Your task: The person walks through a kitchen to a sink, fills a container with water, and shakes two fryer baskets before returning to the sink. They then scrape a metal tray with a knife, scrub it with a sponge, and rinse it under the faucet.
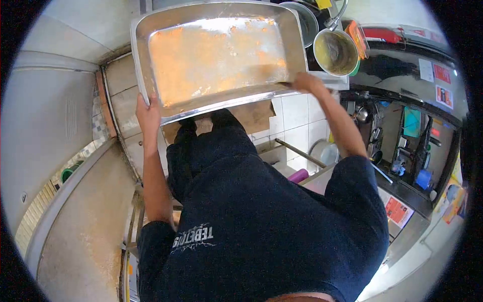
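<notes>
A large rectangular metal tray (pixel 216 65) with orange residue over its bottom lies across the upper middle of the view. My left hand (pixel 148 113) grips its lower left corner, fingers wrapped over the rim. Near the tray's lower right corner is my right hand (pixel 305 83), its fingers closed round a thin dark item that reaches over the tray's inside. Motion blurs the item's far end, so I cannot make out what it is.
A dirty metal pot (pixel 335 52) stands right of the tray under a faucet (pixel 332 22), with another metal vessel (pixel 301 22) behind. An orange-lidded container (pixel 356 38) sits beside them. Utensils hang at the right; a metal bar (pixel 300 152) crosses below.
</notes>
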Available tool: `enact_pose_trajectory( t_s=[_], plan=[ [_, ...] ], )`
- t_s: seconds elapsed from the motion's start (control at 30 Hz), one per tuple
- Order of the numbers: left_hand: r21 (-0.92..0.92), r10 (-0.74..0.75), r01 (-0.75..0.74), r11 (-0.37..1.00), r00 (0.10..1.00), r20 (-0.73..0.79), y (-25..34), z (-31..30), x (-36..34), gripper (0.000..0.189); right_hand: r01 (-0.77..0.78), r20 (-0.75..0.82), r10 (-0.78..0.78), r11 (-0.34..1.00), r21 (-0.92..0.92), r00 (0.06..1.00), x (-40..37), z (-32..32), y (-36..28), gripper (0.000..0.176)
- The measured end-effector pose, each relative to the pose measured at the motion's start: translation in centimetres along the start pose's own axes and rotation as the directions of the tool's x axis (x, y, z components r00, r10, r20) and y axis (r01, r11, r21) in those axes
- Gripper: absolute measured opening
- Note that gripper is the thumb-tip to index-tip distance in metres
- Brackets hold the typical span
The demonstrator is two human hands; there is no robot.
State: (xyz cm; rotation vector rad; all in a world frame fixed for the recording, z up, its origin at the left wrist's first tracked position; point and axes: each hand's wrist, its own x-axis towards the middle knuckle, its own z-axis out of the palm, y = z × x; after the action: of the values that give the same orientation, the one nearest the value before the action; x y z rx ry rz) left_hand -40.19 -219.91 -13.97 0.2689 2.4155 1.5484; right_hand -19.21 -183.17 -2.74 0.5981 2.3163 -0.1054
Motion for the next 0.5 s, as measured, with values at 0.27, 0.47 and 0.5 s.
enact_pose_trajectory(
  t_s=[0.27, 0.47, 0.5],
  plan=[
    [-0.010, -0.067, 0.068, 0.998, 0.996, 0.052, 0.9, -0.3, 0.1, 0.016, 0.032, 0.171, -0.023, 0.998, -0.051, 0.985, 2.7, -2.2, -10.5, 0.026],
    [-0.025, -0.108, 0.109, 0.994, 0.992, 0.061, 0.8, -0.2, -0.1, 0.017, -0.030, 0.087, 0.063, 0.939, -0.343, 0.994, 4.9, 0.5, 4.2, 0.045],
    [0.011, -0.143, 0.143, 0.990, 0.987, 0.075, 0.8, -0.2, 0.0, 0.017, -0.012, 0.067, 0.031, 0.962, -0.272, 0.997, 5.0, 0.4, 4.3, 0.045]
  ],
)
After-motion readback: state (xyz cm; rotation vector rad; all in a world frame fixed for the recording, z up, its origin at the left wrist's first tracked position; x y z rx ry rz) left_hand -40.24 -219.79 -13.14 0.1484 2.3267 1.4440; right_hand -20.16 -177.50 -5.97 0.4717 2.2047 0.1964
